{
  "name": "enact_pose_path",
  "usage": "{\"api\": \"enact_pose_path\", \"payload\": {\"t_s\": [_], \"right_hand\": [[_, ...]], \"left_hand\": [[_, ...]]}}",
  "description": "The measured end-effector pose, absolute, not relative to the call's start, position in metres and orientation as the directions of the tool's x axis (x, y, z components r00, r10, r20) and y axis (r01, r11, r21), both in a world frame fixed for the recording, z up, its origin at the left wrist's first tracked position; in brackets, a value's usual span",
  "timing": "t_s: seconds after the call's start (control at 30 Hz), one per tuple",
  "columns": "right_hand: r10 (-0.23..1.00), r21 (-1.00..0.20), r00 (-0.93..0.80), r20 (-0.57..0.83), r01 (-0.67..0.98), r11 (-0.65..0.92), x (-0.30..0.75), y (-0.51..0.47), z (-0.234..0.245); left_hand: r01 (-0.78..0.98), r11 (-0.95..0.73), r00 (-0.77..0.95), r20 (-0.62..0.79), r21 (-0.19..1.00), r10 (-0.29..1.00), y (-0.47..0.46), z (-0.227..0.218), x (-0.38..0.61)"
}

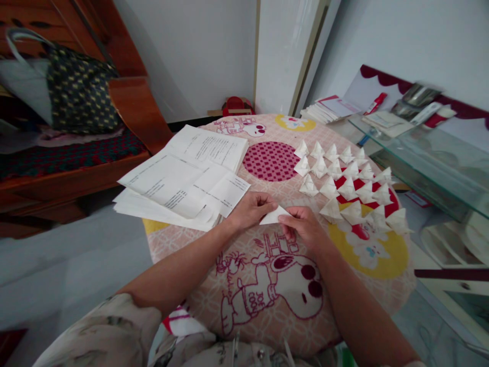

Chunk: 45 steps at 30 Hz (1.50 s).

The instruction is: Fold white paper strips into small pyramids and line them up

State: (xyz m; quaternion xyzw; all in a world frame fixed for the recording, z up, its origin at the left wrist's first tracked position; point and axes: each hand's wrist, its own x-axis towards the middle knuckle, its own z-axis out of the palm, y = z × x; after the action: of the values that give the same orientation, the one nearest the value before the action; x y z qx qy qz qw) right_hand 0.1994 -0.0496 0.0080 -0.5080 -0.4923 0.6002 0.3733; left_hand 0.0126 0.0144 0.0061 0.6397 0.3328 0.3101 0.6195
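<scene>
A small piece of folded white paper (273, 216) is held between my two hands over the middle of the table. My left hand (254, 208) pinches its left side, while the fingers of my right hand (302, 223) are closed on its right corner. To the right stand several folded paper boats (347, 188) in rows, white and pointed. Left of my hands lie loose printed sheets (183, 183) in an untidy stack, with an open printed booklet (214, 148) behind them.
The round table wears a pink cartoon-print tablecloth (244, 265). At the right, a glass shelf (431, 158) reaches close to the table edge, with papers (330, 108) and metal tins (420, 97) behind. A wooden bench (133, 112) bearing a patterned bag (82, 89) stands at the left.
</scene>
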Motion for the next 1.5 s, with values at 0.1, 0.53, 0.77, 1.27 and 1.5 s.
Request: {"api": "enact_pose_path", "payload": {"t_s": [0.1, 0.53, 0.77, 1.27, 1.5], "right_hand": [[0.959, -0.977, -0.187, -0.214, 0.033, -0.212, 0.2005, -0.0485, 0.0082], [0.979, -0.988, -0.145, -0.145, -0.04, -0.152, 0.1995, -0.0478, 0.0105], [0.984, -0.988, -0.093, -0.152, -0.018, -0.154, 0.1979, -0.0457, 0.0111], [0.991, -0.993, -0.052, -0.121, 0.014, -0.121, 0.1946, -0.0486, 0.0154], [0.992, -0.992, -0.029, -0.123, 0.043, -0.122, 0.1942, -0.0469, 0.0139]], "left_hand": [[-0.042, 0.106, 0.627, -0.056, 0.993, 0.777, 0.0149, 0.0048, 0.0129], [-0.224, 0.307, 0.552, -0.139, 0.925, 0.822, 0.0145, 0.0087, 0.0163], [-0.219, 0.35, 0.508, -0.2, 0.911, 0.838, 0.013, 0.0116, 0.0153], [-0.219, 0.505, 0.603, -0.291, 0.835, 0.743, 0.0139, 0.0087, 0.0165], [-0.202, 0.375, 0.576, -0.2, 0.905, 0.792, 0.0105, 0.0101, 0.0158]]}}
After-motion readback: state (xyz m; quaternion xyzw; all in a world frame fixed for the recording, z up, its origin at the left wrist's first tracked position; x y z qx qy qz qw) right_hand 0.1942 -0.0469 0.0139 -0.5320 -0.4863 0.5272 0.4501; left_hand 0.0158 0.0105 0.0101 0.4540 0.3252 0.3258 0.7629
